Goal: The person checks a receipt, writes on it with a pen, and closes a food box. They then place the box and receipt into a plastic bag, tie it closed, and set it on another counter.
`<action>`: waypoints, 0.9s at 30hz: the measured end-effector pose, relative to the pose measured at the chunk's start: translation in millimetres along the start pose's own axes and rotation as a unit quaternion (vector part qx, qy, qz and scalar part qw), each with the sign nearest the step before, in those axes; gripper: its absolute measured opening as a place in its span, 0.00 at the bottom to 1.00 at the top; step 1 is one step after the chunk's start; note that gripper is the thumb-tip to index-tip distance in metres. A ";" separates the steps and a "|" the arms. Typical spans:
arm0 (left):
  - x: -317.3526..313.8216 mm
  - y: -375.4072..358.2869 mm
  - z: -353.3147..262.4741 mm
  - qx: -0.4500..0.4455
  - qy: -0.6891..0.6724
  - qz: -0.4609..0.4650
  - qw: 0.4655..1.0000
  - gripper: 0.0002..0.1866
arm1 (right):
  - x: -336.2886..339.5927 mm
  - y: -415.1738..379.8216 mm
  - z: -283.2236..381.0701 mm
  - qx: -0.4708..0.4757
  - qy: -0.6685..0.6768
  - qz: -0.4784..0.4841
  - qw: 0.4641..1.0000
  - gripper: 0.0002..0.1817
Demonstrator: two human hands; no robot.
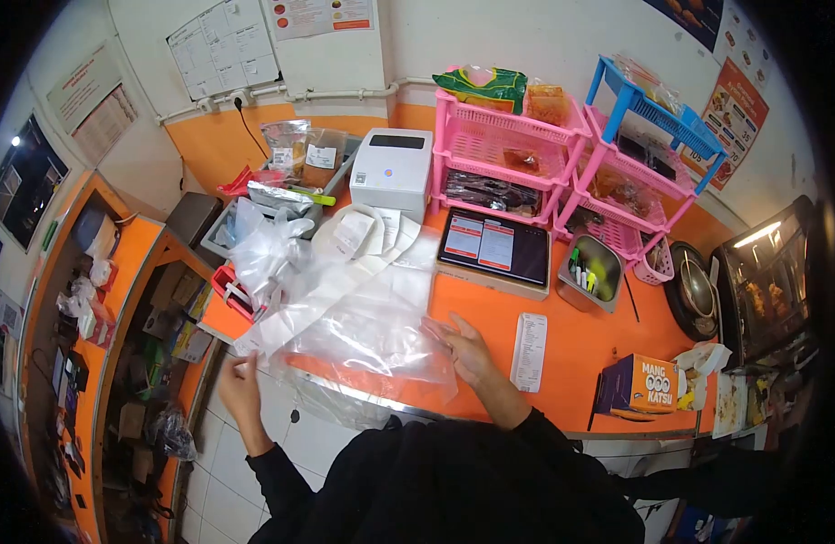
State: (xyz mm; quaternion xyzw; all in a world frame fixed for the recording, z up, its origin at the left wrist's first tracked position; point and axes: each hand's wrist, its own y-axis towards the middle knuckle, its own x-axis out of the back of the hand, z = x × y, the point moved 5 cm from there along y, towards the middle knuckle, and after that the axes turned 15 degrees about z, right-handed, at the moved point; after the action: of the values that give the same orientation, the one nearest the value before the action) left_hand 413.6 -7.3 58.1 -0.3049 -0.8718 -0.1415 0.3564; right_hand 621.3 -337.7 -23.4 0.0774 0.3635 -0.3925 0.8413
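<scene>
A large clear plastic bag (pixel 372 349) spreads over the counter's front edge. At its right side my right hand (pixel 473 354) has its fingers closed on the film. My left hand (pixel 241 397) is raised off the counter's left front edge, fingers curled together. Its fingertips are close to the end of a long white label strip (pixel 322 306), and what they pinch, if anything, is too small to make out. The strip runs across the bag from a label roll (pixel 325 238). More crumpled clear plastic (pixel 263 249) is heaped beside the roll.
Behind stand a white label printer (pixel 392 172), a tablet (pixel 495 245) and pink racks (pixel 508 136). To the right are a receipt (pixel 528 352), a metal container of markers (pixel 591 272) and a purple box (pixel 639 385). An orange shelf unit (pixel 100 363) stands at left.
</scene>
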 end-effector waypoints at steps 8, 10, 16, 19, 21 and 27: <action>-45.7 -23.2 -79.5 -0.084 -0.180 0.091 0.976 0.10 | -26.9 -3.7 5.3 0.039 -0.069 0.034 0.996 0.43; -76.1 -41.9 -130.9 -0.153 -0.201 0.191 0.948 0.08 | -48.1 -8.1 18.5 0.013 -0.154 0.036 0.987 0.45; -139.1 -68.0 -168.3 -0.173 -0.174 0.401 0.883 0.10 | -76.3 -18.8 34.4 0.118 -0.227 0.105 0.961 0.48; -151.3 -71.2 -168.3 -0.054 -0.403 0.416 0.814 0.08 | -75.1 -27.5 53.2 0.123 -0.172 0.121 0.970 0.46; -151.9 -75.6 -180.2 0.045 -0.581 0.399 0.708 0.06 | -49.8 -35.5 65.5 0.116 -0.155 0.069 0.979 0.43; -121.4 -62.3 -198.4 -0.050 -0.549 0.486 0.678 0.11 | 34.3 -96.3 143.7 0.178 -0.405 -0.191 0.876 0.26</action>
State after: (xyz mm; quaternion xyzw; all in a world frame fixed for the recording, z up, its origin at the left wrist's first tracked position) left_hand 548.3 -199.9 110.5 -0.7262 -0.6311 0.2014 -0.1837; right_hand 646.1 -483.6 72.6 -0.0105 -0.0770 -0.6009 0.7956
